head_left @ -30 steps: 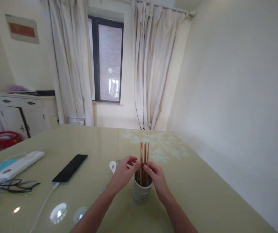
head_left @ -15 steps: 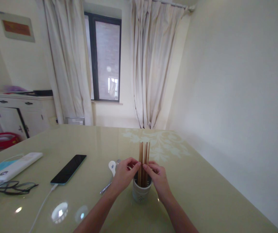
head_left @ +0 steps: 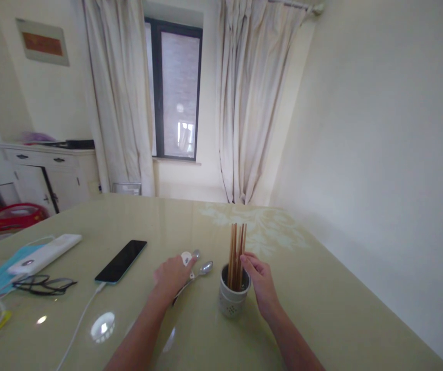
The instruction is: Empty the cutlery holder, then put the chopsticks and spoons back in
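Note:
A light ceramic chopstick holder (head_left: 230, 304) with a pattern of holes stands upright on the table. Several brown wooden chopsticks (head_left: 234, 252) rise out of it. My right hand (head_left: 260, 278) is at the holder's right side, thumb and fingers pinched on the chopsticks. To the left, my left hand (head_left: 173, 278) reaches over the spoons, thumb toward the right; its other fingers are mostly hidden. By it lie a white spoon (head_left: 186, 257), partly covered by the hand, and a metal spoon (head_left: 206, 267). Another small metal spoon tip (head_left: 196, 253) shows behind the thumb.
A black phone (head_left: 121, 262) on a white cable lies left of my left hand. Farther left are a white power bank (head_left: 46, 254), a blue mask (head_left: 1, 273) and dark-framed glasses (head_left: 46, 285). A wall (head_left: 384, 154) runs along the table's right side.
My left hand has left the chopsticks and moved left and down over the spoons. My right hand stays at the chopsticks. The view has shifted slightly left.

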`<state>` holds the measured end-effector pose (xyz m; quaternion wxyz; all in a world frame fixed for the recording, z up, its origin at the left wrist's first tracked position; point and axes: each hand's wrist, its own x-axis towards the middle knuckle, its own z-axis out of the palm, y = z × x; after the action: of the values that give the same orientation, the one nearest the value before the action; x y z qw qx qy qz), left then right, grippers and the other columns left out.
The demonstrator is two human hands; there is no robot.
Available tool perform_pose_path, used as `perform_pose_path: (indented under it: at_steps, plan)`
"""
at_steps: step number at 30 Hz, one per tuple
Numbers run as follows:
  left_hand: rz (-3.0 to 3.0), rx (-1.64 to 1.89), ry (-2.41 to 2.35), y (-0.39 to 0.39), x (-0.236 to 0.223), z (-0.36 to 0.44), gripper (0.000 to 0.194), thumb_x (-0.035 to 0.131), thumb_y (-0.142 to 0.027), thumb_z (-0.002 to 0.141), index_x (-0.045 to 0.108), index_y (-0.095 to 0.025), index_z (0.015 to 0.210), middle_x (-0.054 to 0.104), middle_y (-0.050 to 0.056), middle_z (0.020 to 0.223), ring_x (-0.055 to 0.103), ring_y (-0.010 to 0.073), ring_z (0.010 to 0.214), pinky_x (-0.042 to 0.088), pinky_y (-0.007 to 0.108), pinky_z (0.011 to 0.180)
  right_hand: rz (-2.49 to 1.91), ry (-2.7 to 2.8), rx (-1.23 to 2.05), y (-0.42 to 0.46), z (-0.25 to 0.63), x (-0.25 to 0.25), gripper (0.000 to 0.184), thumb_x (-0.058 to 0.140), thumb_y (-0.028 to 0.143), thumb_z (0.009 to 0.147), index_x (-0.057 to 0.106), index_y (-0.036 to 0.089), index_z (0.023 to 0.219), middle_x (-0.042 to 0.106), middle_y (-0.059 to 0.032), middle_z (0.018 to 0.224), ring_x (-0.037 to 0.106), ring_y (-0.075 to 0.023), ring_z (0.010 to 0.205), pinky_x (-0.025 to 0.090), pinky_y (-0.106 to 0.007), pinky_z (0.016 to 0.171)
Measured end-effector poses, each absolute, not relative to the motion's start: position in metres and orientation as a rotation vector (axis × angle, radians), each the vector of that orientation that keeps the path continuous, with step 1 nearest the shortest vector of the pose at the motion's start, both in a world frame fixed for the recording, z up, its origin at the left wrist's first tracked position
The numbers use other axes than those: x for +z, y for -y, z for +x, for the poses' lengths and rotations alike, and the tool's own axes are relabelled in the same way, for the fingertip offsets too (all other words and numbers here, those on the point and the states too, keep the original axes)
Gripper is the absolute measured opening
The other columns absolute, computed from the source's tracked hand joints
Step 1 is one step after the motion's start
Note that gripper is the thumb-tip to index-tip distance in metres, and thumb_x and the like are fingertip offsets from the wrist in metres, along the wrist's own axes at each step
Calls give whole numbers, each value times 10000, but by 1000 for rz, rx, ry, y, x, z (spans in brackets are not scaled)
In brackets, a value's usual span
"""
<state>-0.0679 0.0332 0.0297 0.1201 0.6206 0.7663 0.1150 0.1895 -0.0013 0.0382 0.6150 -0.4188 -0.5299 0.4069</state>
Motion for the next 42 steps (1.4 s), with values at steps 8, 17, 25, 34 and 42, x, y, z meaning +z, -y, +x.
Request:
perform_pose_path:
  at_steps: [8, 17, 25, 34, 42]
  plan:
    - [1769, 302, -2171, -33, 34, -69, 441, 480, -504, 996, 758, -165, 1049, 788, 209, 1154, 744, 388, 1094, 526, 402, 807, -1011, 1213, 884, -7, 197, 26, 531, 725, 699, 869, 857, 186, 884, 771, -116, 1047, 689, -251, 860, 554, -339, 736]
    - [2085, 1412, -1758, -15, 58, -43, 349, 448, -396, 1078, 590, -218, 813, 676, 22, 758, 621, 165, 671, 411, 267, 616, -1048, 1246, 213, 5, 201, 39, 390, 630, 515, 1015, 778, 215, 1215, 711, -135, 1207, 652, -267, 1053, 537, -398, 865]
    - [2984, 1886, -850, 31, 66, -2, 44, 661, -177, 986, 642, -209, 961, 667, 8, 763, 593, 164, 688, 466, 318, 713, -584, 1664, -81, 32, 197, 43, 210, 597, 297, 1062, 721, 241, 1222, 754, -85, 997, 683, -250, 919, 558, -391, 800]
    - [2317, 1090, -1945, -9, 48, -36, 234, 496, -257, 1068, 679, -214, 929, 728, 63, 929, 676, 223, 900, 481, 326, 802, -889, 1286, 51, 21, 207, 49, 207, 641, 375, 1036, 734, 221, 935, 708, -25, 834, 660, -192, 735, 535, -286, 669]
    - [2137, 414, -2114, -17, 23, -41, 230, 545, -228, 1021, 669, -187, 1209, 695, 137, 1244, 670, 287, 1158, 493, 366, 946, -912, 1468, 138, 16, 203, 54, 181, 727, 403, 975, 797, 236, 969, 744, -40, 833, 657, -210, 748, 547, -325, 707]
